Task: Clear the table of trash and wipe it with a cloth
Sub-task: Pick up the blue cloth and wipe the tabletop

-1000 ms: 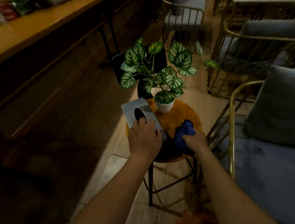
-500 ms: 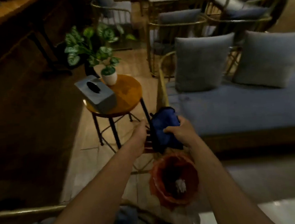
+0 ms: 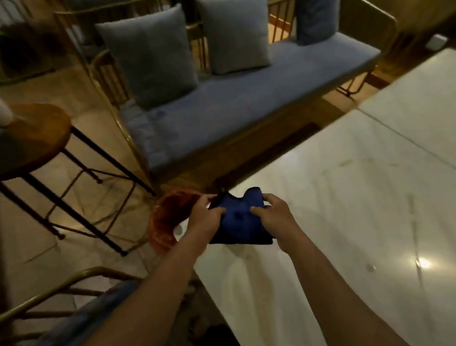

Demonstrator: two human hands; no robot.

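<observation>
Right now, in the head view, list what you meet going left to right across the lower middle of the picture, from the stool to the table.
Stool → orange bin → left hand → blue cloth → right hand → white table.

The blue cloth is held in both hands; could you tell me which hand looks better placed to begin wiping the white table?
Probably the right hand: it grips the blue cloth over the white table, while the left hand sits at its edge beside the orange bin.
</observation>
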